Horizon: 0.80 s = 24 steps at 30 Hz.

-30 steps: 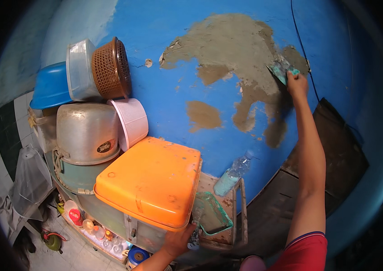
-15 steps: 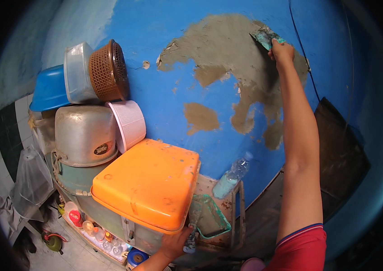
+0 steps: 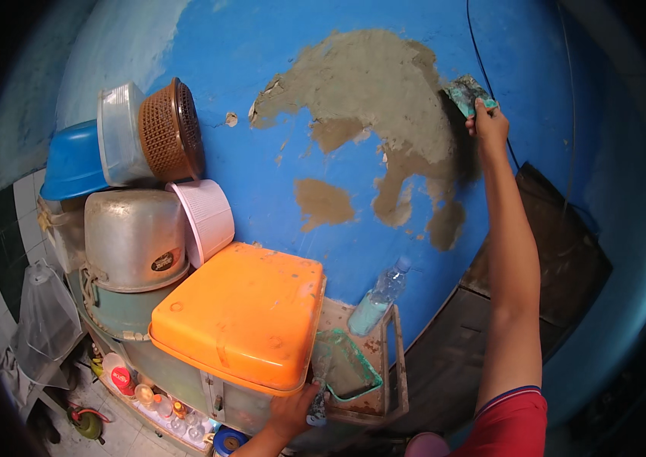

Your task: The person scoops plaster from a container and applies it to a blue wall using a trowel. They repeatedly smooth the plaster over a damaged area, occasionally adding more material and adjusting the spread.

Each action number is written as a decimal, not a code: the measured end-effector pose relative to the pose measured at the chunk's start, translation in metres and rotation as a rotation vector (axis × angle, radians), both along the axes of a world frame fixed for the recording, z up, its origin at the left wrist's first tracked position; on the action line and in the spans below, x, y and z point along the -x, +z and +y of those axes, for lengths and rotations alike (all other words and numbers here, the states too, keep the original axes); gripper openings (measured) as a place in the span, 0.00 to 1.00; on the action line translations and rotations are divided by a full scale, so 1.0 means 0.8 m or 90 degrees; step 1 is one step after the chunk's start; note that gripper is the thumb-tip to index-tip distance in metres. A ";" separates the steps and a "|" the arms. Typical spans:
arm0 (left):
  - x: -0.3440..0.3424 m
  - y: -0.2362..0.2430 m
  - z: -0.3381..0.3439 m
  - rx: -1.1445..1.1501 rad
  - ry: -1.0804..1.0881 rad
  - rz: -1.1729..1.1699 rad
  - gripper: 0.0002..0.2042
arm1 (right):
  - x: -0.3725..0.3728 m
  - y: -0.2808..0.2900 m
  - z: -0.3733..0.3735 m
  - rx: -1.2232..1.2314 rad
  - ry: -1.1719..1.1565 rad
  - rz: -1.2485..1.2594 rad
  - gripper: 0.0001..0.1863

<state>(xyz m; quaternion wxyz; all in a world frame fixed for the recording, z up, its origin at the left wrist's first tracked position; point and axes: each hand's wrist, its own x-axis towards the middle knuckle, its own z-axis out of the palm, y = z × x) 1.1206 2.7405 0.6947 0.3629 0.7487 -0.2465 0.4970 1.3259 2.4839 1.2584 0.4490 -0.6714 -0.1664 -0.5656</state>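
Observation:
My right hand (image 3: pixel 492 122) is raised at full reach, fingers closed on a flat putty scraper (image 3: pixel 466 93) smeared grey and teal. The scraper is at the right edge of a large grey plaster patch (image 3: pixel 368 84) on the blue wall. Low down, beside the orange plastic basin, my left hand (image 3: pixel 291 411) is closed around the handle of a second stained scraper (image 3: pixel 317 404). That tool's upper end reaches the near-left side of a small green-rimmed tub (image 3: pixel 353 373) holding grey paste. The basin's edge partly hides the left fingers.
The upturned orange basin (image 3: pixel 239 312) lies on a cabinet beside a metal pot (image 3: pixel 132 236), a pink basket (image 3: pixel 205 217) and a brown basket (image 3: pixel 166 133). A plastic bottle (image 3: pixel 380 297) stands behind the tub. A dark cable (image 3: pixel 479 53) hangs down the wall at right.
My right hand and scraper have moved right and slightly down relative to the plaster patch, toward the cable. The whole view has shifted a little. My left hand stays by the tub, still gripping its scraper.

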 end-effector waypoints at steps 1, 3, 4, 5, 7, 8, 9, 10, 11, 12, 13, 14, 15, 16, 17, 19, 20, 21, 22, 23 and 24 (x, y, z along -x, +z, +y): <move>0.001 0.004 -0.001 0.007 -0.007 -0.011 0.23 | -0.004 0.011 -0.004 -0.008 -0.015 0.002 0.14; 0.001 0.012 0.001 0.015 -0.015 -0.030 0.21 | -0.009 0.020 -0.011 -0.028 -0.040 0.009 0.15; 0.002 0.010 0.002 0.011 -0.012 -0.026 0.22 | -0.007 0.015 -0.016 -0.056 -0.079 0.046 0.15; 0.003 0.008 0.002 0.007 -0.012 -0.022 0.23 | -0.004 0.004 -0.026 -0.061 -0.124 0.061 0.15; 0.004 0.005 0.003 0.006 -0.003 -0.013 0.24 | -0.001 -0.029 -0.043 -0.063 -0.211 0.093 0.16; 0.003 0.004 0.004 0.007 0.001 -0.008 0.24 | -0.001 -0.048 -0.052 -0.068 -0.187 0.094 0.16; 0.004 0.004 0.006 0.006 0.010 -0.008 0.23 | 0.002 -0.066 -0.060 -0.077 -0.160 0.090 0.15; 0.004 0.004 0.005 0.001 0.015 -0.010 0.23 | 0.009 -0.078 -0.065 -0.084 -0.136 0.086 0.15; 0.005 0.003 0.005 -0.003 0.021 -0.010 0.23 | 0.016 -0.087 -0.067 -0.092 -0.101 0.081 0.15; 0.004 0.004 0.004 -0.008 0.028 -0.013 0.22 | 0.024 -0.094 -0.066 -0.100 -0.065 0.074 0.15; 0.002 0.004 0.004 -0.004 0.028 -0.017 0.22 | 0.029 -0.097 -0.061 -0.108 -0.028 0.068 0.15; 0.001 0.003 0.006 -0.001 0.029 -0.019 0.22 | 0.027 -0.093 -0.049 -0.097 0.007 0.036 0.15; 0.001 0.002 0.006 0.000 0.023 -0.021 0.22 | 0.025 -0.086 -0.044 -0.082 0.038 0.026 0.15; -0.001 0.002 0.002 0.004 0.017 -0.020 0.22 | 0.024 -0.070 -0.044 -0.064 0.064 0.013 0.15; -0.003 0.003 -0.001 0.009 0.011 -0.019 0.22 | 0.024 -0.055 -0.043 -0.046 0.090 0.000 0.15; 0.000 0.005 -0.003 0.010 0.011 -0.023 0.21 | 0.008 -0.053 -0.040 -0.058 0.045 0.026 0.16; 0.001 0.012 -0.004 0.011 0.012 -0.033 0.21 | 0.005 -0.057 -0.045 -0.065 0.023 0.039 0.16; 0.002 0.018 -0.002 0.012 0.016 -0.043 0.20 | 0.005 -0.069 -0.053 -0.065 -0.020 0.060 0.16; 0.004 0.019 0.001 0.010 0.026 -0.045 0.20 | 0.008 -0.088 -0.058 -0.062 -0.062 0.085 0.16; 0.005 0.020 0.002 0.008 0.034 -0.047 0.20 | 0.012 -0.109 -0.064 -0.059 -0.105 0.109 0.16; 0.005 0.021 -0.001 0.012 0.035 -0.053 0.20 | 0.010 -0.129 -0.088 -0.060 -0.103 0.108 0.15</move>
